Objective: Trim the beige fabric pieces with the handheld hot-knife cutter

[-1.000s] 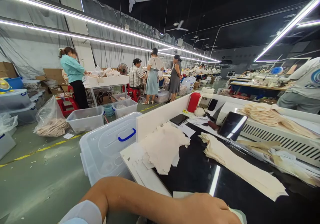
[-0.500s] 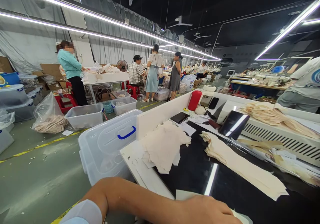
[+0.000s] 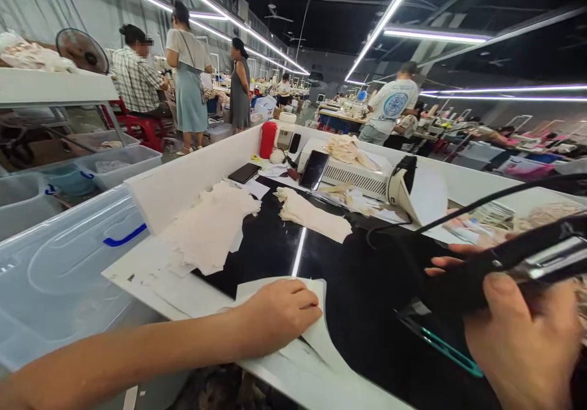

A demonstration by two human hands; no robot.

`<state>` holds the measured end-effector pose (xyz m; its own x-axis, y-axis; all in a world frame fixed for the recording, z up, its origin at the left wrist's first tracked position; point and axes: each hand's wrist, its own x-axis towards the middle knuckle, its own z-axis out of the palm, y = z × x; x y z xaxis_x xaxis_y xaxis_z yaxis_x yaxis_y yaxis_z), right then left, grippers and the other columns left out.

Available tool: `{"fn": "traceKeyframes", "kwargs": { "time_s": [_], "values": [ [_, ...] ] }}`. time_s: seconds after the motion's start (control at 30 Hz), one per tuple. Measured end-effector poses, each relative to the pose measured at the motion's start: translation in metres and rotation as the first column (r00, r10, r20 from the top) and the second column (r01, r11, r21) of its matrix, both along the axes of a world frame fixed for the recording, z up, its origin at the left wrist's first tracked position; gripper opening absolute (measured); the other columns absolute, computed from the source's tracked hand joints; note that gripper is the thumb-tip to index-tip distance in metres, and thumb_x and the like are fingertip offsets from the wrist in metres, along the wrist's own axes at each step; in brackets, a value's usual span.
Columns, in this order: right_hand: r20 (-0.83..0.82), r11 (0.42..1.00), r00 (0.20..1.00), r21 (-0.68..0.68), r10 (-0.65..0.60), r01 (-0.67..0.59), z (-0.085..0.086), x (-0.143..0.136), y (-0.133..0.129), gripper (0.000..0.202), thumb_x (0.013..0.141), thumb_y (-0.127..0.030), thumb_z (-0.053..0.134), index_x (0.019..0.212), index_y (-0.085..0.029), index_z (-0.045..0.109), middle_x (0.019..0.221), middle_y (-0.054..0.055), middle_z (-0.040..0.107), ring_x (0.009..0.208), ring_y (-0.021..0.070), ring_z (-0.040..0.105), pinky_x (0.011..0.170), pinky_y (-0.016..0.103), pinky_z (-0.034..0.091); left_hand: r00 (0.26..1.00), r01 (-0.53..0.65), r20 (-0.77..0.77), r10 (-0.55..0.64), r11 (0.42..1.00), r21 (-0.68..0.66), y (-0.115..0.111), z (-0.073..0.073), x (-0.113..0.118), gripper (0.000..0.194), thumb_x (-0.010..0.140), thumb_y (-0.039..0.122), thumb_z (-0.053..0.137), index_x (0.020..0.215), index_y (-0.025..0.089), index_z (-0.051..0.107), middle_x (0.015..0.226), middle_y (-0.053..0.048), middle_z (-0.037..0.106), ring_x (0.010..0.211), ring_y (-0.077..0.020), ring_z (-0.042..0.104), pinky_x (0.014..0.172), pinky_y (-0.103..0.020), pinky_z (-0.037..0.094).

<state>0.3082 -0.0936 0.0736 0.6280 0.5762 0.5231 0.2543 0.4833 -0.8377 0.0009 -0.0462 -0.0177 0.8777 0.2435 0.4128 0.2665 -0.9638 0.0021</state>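
"What's the risk at your far left?"

"Left of the black panel (image 3: 362,281), the clear box (image 3: 82,275) sits right beside the counter (image 3: 142,281), so a piece nudged that way could slide off. The pale pile (image 3: 211,226) laps over the panel's left edge, its edges uneven; my forearm swinging out might drag a layer askew."

"And the hand in the middle?"

"My left hand (image 3: 279,312) rests, fingers curled, on the pale sheet (image 3: 316,288), at the panel's near left corner. I can't tell whether I'm pinching it or just pressing. If I'm only pressing, the glossy panel probably lets it skate and turn under me."

"Further right?"

"The long cloth stack (image 3: 316,214) lies on the far part of the panel, out of my reach's way, I'd judge. More bothersome is the black cord (image 3: 481,199), arching over the panel's right side: a loop like that could snag."

"And your other hand?"

"My right hand (image 3: 523,318) is wrapped around the black tool (image 3: 468,288), above the panel's right side. A loose wrist could knock it against the glossy surface."
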Motion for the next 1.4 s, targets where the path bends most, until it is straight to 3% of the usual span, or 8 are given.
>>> {"fn": "traceKeyframes", "kwargs": {
  "time_s": [0.07, 0.17, 0.4, 0.67, 1.13, 1.23, 1.33, 1.4],
  "values": [
    [-0.051, 0.999, 0.997, 0.023, 0.049, -0.048, 0.002, -0.012, 0.013, 0.056, 0.062, -0.041, 0.106, 0.109, -0.034, 0.077, 0.093, 0.006, 0.082, 0.066, 0.0294, 0.075, 0.063, 0.054, 0.063, 1.0, 0.008, -0.016, -0.009, 1.0, -0.013, -0.002, 0.003, 0.0, 0.018, 0.109, 0.002, 0.063, 0.109, 0.018, 0.071, 0.106, -0.007, 0.077, 0.099, -0.021, 0.07, 0.096, -0.032, 0.059],
    [-0.071, 0.987, 0.987, 0.079, 0.142, -0.137, 0.001, -0.038, 0.025, 0.059, 0.069, -0.041, 0.102, 0.12, -0.032, 0.075, 0.086, 0.0, 0.078, 0.061, 0.0225, 0.07, 0.058, 0.042, 0.062, 0.999, 0.02, -0.03, -0.021, 0.999, -0.045, -0.002, 0.008, 0.0, 0.019, 0.108, 0.001, 0.062, 0.109, 0.018, 0.071, 0.107, -0.007, 0.076, 0.099, -0.0214, 0.07, 0.095, -0.032, 0.059],
    [-0.107, 0.947, 0.953, 0.188, 0.284, -0.261, -0.015, -0.082, 0.051, 0.048, 0.084, -0.053, 0.096, 0.113, -0.029, 0.067, 0.081, -0.006, 0.073, 0.059, 0.0155, 0.067, 0.054, 0.03, 0.061, 0.999, 0.022, -0.039, -0.025, 0.997, -0.074, 0.006, 0.017, 0.009, 0.021, 0.106, -0.002, 0.059, 0.109, 0.017, 0.069, 0.11, -0.008, 0.075, 0.098, -0.0213, 0.07, 0.092, -0.032, 0.06],
    [-0.104, 0.928, 0.934, 0.195, 0.343, -0.319, -0.026, -0.096, 0.066, 0.049, 0.087, -0.055, 0.093, 0.118, -0.029, 0.065, 0.082, -0.006, 0.07, 0.06, 0.0152, 0.064, 0.055, 0.029, 0.058, 0.998, 0.062, -0.022, -0.063, 0.998, -0.018, 0.005, 0.012, 0.013, 0.021, 0.104, -0.003, 0.061, 0.104, 0.017, 0.068, 0.102, -0.008, 0.071, 0.091, -0.0218, 0.067, 0.086, -0.032, 0.058],
    [-0.173, 0.91, 0.903, 0.212, 0.394, -0.356, -0.019, -0.107, 0.06, 0.056, 0.084, -0.059, 0.095, 0.123, -0.03, 0.068, 0.081, -0.006, 0.069, 0.059, 0.0145, 0.062, 0.053, 0.027, 0.055, 0.996, 0.057, -0.058, -0.063, 0.994, -0.09, 0.005, 0.01, 0.009, 0.021, 0.106, -0.003, 0.058, 0.106, 0.013, 0.072, 0.105, -0.008, 0.073, 0.094, -0.0218, 0.067, 0.089, -0.033, 0.06],
    [-0.163, 0.913, 0.909, 0.214, 0.383, -0.346, -0.019, -0.106, 0.062, 0.054, 0.084, -0.058, 0.094, 0.123, -0.03, 0.068, 0.081, -0.006, 0.069, 0.058, 0.0152, 0.063, 0.053, 0.028, 0.055, 1.0, 0.002, -0.005, -0.003, 0.99, -0.14, 0.008, 0.014, 0.01, 0.02, 0.112, 0.004, 0.059, 0.102, 0.016, 0.072, 0.106, -0.006, 0.074, 0.095, -0.021, 0.067, 0.091, -0.033, 0.059],
    [-0.177, 0.918, 0.912, 0.219, 0.369, -0.329, -0.018, -0.103, 0.064, 0.056, 0.084, -0.058, 0.095, 0.123, -0.029, 0.068, 0.081, -0.006, 0.068, 0.059, 0.0148, 0.062, 0.053, 0.027, 0.056, 0.989, -0.119, 0.056, 0.137, 0.962, -0.247, 0.019, 0.022, 0.012, 0.006, 0.115, 0.02, 0.071, 0.112, 0.017, 0.075, 0.115, -0.006, 0.075, 0.106, -0.0232, 0.069, 0.098, -0.037, 0.059],
    [-0.19, 0.921, 0.912, 0.222, 0.363, -0.32, -0.018, -0.102, 0.064, 0.058, 0.082, -0.059, 0.096, 0.123, -0.029, 0.068, 0.081, -0.006, 0.068, 0.06, 0.0147, 0.062, 0.054, 0.027, 0.057, 0.974, -0.203, 0.028, 0.225, 0.922, -0.331, 0.026, 0.027, 0.013, 0.015, 0.111, 0.029, 0.081, 0.116, 0.017, 0.076, 0.117, -0.006, 0.074, 0.108, -0.0252, 0.069, 0.098, -0.039, 0.059]
  ]
}}
